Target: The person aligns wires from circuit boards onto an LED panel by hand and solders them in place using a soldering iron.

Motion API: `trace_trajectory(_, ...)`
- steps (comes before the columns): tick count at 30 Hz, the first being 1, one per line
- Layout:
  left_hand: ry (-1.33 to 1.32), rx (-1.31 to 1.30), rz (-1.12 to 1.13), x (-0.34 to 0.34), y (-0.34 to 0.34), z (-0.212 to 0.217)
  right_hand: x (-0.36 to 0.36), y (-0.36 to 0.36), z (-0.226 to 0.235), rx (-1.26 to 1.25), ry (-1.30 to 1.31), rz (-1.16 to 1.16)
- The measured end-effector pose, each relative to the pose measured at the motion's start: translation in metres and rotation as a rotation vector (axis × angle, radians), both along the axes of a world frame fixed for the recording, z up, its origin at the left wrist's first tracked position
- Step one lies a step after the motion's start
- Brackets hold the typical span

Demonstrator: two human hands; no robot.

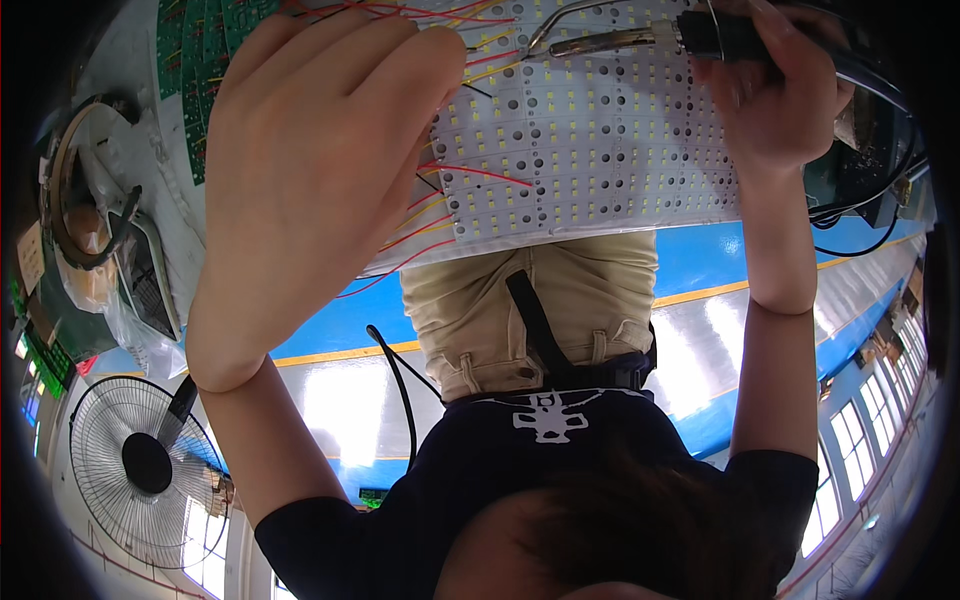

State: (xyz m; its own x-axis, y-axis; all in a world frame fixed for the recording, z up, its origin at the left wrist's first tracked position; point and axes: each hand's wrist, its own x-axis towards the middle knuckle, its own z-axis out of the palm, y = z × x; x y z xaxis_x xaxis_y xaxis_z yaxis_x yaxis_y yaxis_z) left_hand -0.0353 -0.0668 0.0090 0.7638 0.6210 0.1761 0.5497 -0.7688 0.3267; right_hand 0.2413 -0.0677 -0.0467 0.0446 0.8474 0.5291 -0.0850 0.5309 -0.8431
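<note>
- White LED panel [590, 130] lies between my hands, with red and yellow wires [430, 215] trailing off its edge.
- My left hand [320, 150] rests on it, fingers loosely curled.
- My right hand [775, 95] grips a soldering iron [640, 38].
- Green circuit boards [200, 60] sit beyond my left hand.

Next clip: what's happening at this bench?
A person is working on a white LED panel dotted with small yellow chips and holes. The left hand lies spread over the panel's left side, where thin red and yellow wires fan out along its edge. The right hand holds a black-handled tool with a metal tip against the panel's far edge. Green circuit boards lie at the left, and a fan stands nearby.
</note>
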Motion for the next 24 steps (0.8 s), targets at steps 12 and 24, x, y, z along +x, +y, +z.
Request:
trace_trajectory(12, -0.009, 0.003, -0.002, 0.001, 0.001, 0.0, -0.003, -0.005, 0.008, -0.048, 0.003, 0.046)
trace_trajectory(24, -0.008, 0.009, 0.001, 0.001, 0.001, 0.0, 0.002, -0.001, -0.001, 0.031, -0.006, 0.025)
